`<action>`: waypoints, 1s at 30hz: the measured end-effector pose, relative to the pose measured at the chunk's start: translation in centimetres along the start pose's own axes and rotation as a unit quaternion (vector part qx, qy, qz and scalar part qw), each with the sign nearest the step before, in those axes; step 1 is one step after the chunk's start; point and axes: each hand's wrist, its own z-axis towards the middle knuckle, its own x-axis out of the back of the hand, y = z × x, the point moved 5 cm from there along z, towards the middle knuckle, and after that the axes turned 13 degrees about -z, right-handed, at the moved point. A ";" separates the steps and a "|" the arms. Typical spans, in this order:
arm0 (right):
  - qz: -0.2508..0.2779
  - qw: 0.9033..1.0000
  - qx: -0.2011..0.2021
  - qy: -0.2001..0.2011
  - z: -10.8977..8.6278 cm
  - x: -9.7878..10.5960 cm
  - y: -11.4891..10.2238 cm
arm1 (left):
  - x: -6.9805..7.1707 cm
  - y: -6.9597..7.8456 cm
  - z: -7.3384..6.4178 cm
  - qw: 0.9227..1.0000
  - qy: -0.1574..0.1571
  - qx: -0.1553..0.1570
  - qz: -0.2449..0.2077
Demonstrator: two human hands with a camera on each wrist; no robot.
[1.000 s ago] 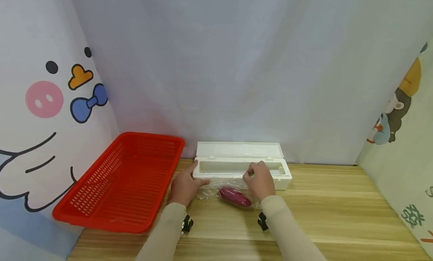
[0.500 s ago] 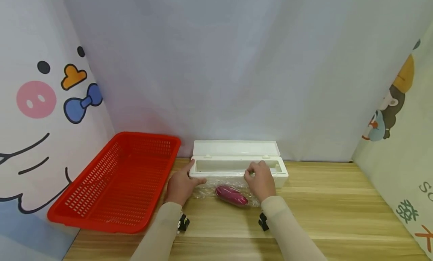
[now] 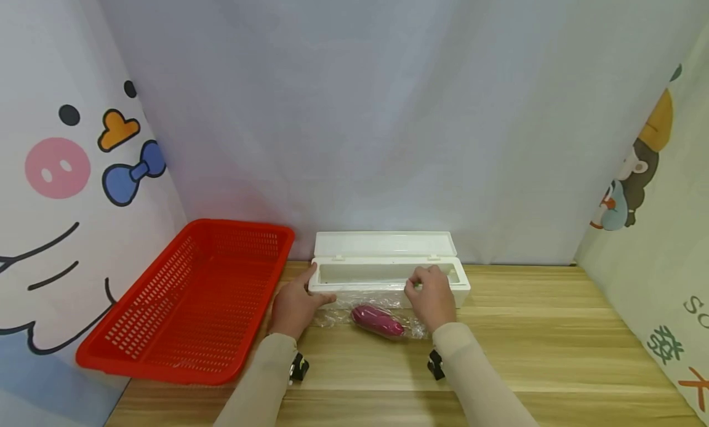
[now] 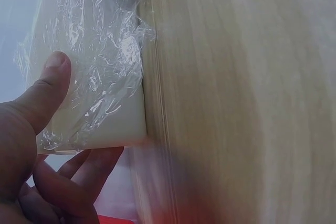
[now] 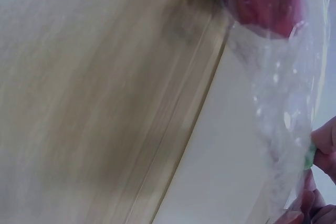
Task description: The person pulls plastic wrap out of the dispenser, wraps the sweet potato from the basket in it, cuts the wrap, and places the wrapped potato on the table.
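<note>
A long white cling film dispenser (image 3: 354,272) stands on the table with its lid (image 3: 384,243) tipped back. Clear cling film (image 3: 332,317) hangs over its front and covers a purple eggplant (image 3: 378,321) lying just before it. My left hand (image 3: 295,304) grips the dispenser's left end, thumb on the film at the front, as the left wrist view also shows. At the front edge, right of the middle, my right hand (image 3: 434,296) pinches a small green slide cutter (image 5: 310,156). Most of that cutter is hidden by the fingers.
A red plastic basket (image 3: 188,304) stands left of the dispenser, close to my left forearm. Behind the dispenser hangs a pale curtain (image 3: 365,138). The wooden table (image 3: 532,341) extends to the right, up to a printed side cloth (image 3: 653,261).
My right hand has slid a little to the right along the dispenser's front edge. The left hand keeps its hold on the left end. The head view has shifted slightly.
</note>
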 end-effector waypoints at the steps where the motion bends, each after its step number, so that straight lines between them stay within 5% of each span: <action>1: 0.002 1.000 -0.002 -0.002 0.0 0.0 0.1 | 0.0 0.0 0.0 1.000 0.000 0.000 -0.001; 14: 0.003 1.000 -0.016 -0.013 -0.1 0.4 1.4 | -0.1 0.0 0.1 1.000 0.004 -0.003 0.002; 30: -0.005 0.999 -0.025 0.020 0.1 1.2 4.3 | 0.0 0.0 0.0 1.000 0.003 0.000 -0.001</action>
